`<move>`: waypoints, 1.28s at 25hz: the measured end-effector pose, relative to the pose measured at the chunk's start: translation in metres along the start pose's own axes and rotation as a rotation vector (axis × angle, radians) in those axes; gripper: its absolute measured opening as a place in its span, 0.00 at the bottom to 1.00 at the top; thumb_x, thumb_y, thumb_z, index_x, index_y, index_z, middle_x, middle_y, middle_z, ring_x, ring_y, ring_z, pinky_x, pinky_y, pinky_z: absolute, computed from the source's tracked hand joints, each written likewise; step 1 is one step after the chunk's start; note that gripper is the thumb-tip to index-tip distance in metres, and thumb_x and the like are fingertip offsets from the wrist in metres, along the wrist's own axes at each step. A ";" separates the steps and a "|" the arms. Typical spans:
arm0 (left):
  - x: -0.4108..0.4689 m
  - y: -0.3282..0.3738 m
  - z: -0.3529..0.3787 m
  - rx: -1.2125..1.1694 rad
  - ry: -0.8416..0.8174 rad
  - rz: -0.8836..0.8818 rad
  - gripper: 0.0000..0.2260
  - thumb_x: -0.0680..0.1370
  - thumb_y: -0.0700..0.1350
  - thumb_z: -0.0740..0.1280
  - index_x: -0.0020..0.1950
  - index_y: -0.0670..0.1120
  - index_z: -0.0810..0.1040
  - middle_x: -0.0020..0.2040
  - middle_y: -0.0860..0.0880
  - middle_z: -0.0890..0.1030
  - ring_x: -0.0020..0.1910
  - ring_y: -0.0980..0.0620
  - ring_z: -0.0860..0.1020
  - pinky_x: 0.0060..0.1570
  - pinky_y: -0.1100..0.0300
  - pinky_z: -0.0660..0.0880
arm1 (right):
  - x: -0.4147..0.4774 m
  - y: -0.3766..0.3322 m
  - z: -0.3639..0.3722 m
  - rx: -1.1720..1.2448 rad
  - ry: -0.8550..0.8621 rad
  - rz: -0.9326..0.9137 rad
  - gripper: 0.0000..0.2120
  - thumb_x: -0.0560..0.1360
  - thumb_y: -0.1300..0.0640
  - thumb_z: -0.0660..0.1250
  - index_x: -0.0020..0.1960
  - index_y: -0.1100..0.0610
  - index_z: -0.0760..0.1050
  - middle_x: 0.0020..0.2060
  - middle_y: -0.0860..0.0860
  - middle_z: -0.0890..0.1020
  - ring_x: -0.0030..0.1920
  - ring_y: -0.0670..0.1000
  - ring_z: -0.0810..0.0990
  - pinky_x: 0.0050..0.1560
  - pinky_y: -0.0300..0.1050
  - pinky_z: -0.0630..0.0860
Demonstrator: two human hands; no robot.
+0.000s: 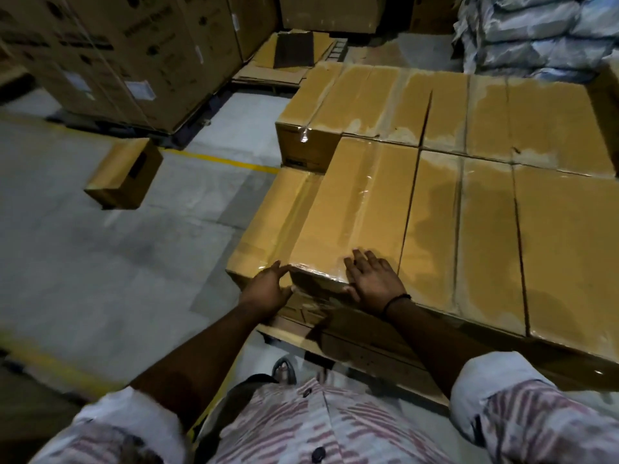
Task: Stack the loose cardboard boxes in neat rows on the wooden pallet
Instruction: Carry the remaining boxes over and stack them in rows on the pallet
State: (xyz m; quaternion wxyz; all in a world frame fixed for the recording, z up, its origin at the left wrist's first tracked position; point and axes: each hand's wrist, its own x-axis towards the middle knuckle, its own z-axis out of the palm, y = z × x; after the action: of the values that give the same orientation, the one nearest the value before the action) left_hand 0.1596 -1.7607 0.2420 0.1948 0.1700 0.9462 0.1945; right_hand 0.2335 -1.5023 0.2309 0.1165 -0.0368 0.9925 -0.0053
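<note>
A long taped cardboard box (355, 209) lies on the top layer of the stack, at its near left end. My left hand (268, 289) holds its near left corner, thumb against the end face. My right hand (371, 279) lies flat on the box top near the front edge, fingers straight. Beside it on the left a lower box (268, 229) shows. More boxes (485, 229) fill the top layer in rows to the right and behind. The wooden pallet (351, 353) edge shows under the stack. One loose box (124, 172) sits on the floor at left.
Tall printed cartons (110, 55) stand on a pallet at the back left. Flattened cardboard (288, 61) lies on the floor behind the stack. Wrapped sacks (536, 31) are piled at the back right. A yellow floor line (221, 160) crosses the grey concrete floor. My sandalled foot (284, 370) is by the pallet.
</note>
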 end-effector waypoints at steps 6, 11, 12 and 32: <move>-0.012 -0.056 -0.041 -0.027 0.161 -0.113 0.26 0.78 0.57 0.70 0.75 0.56 0.72 0.75 0.49 0.73 0.71 0.46 0.74 0.66 0.53 0.73 | 0.063 -0.076 -0.037 0.018 0.086 -0.148 0.32 0.82 0.41 0.57 0.81 0.54 0.54 0.80 0.57 0.57 0.79 0.60 0.56 0.74 0.57 0.61; -0.016 -0.148 -0.088 -0.098 0.233 -0.202 0.22 0.79 0.58 0.69 0.71 0.55 0.76 0.67 0.52 0.80 0.66 0.49 0.78 0.62 0.55 0.76 | 0.129 -0.164 -0.057 0.081 0.119 -0.223 0.32 0.82 0.39 0.56 0.81 0.54 0.55 0.81 0.56 0.57 0.79 0.59 0.56 0.74 0.56 0.61; -0.018 -0.172 -0.100 -0.123 0.242 -0.227 0.22 0.79 0.59 0.69 0.71 0.55 0.76 0.68 0.52 0.80 0.66 0.50 0.78 0.62 0.56 0.76 | 0.145 -0.186 -0.060 0.100 0.124 -0.226 0.32 0.82 0.39 0.56 0.81 0.54 0.56 0.81 0.56 0.57 0.79 0.59 0.56 0.74 0.56 0.61; 0.009 -0.452 -0.235 -0.376 0.503 -0.486 0.14 0.77 0.56 0.71 0.61 0.53 0.84 0.57 0.56 0.85 0.57 0.57 0.82 0.59 0.56 0.79 | 0.401 -0.493 -0.100 0.363 0.135 -0.355 0.32 0.80 0.37 0.62 0.78 0.54 0.66 0.77 0.57 0.67 0.75 0.59 0.65 0.72 0.56 0.65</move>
State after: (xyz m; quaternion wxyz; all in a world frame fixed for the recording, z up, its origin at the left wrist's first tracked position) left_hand -0.0619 -2.2196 0.2426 0.0252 -0.1504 0.9250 0.3480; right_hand -0.1431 -2.0231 0.2454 0.0521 -0.1885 0.9587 -0.2063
